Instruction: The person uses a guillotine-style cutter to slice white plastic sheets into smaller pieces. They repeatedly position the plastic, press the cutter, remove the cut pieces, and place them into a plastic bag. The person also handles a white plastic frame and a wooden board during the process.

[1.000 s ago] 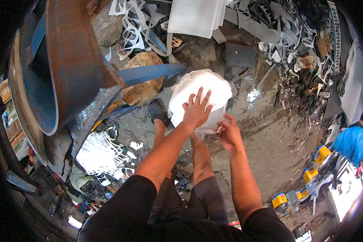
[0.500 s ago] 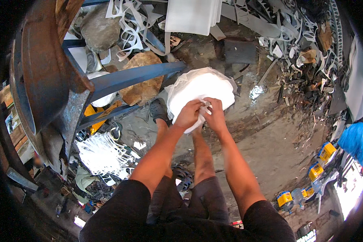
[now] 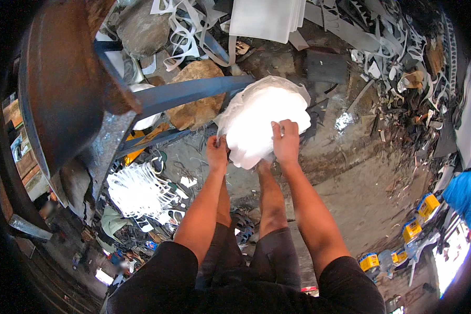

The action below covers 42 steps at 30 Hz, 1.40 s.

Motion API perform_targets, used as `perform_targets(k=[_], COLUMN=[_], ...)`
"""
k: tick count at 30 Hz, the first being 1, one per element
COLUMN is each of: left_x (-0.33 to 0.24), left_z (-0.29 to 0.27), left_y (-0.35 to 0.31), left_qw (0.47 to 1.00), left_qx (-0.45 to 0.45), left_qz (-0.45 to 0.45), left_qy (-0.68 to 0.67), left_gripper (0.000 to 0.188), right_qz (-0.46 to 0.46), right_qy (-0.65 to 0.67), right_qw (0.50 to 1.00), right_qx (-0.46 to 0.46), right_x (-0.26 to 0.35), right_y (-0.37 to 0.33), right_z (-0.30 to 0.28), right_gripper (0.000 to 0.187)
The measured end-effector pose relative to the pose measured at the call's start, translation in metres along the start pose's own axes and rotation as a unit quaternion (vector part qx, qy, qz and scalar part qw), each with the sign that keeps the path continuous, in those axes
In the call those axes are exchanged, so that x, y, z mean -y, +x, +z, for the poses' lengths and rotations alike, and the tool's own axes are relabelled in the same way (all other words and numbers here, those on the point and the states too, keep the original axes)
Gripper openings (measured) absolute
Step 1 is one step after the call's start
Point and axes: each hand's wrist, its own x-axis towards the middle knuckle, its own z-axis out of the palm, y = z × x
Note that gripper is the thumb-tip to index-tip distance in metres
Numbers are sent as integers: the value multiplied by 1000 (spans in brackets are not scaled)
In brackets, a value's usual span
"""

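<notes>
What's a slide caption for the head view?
Bare left hand and right hand at a translucent plastic bag with white contents, a blue metal bar to its left.

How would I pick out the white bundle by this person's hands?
From the large, rusty, curved metal piece at left, follow the blue metal bar rightward to its end. Just there, the person's right hand touches a rounded white bundle, greyish along its upper edge. Unlike the flat, straight-edged white sheets above, it bulges.
</notes>
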Motion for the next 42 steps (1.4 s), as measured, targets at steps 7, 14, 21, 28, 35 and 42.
perform_targets(k=[7,14,21,28,35,42], left_x=[31,45,37,64,72,57], left_z=[-33,-40,-40,-43,-42,-24], left_y=[-12,-31,-44,-45,-37,-47], left_qw=[982,992,993,990,977,951], left_qx=[-64,-38,52,107,145,37], left_qz=[96,-33,-106,-17,-130,-183], left_qy=[147,115,-5,-95,-89,-247], left_gripper=[23,58,58,35,37,40], right_qz=[96,82,-73,93,197,205], right_qy=[100,107,-140,5,-32,141], right_qw=[990,991,987,987,970,967], right_qx=[-22,21,10,130,140,53], right_x=[11,26,48,54,67,42], right_y=[-23,-43,-46,-71,-70,-60], right_z=[-49,-73,-76,9,67,74], right_gripper=[26,14,45,122,144,130])
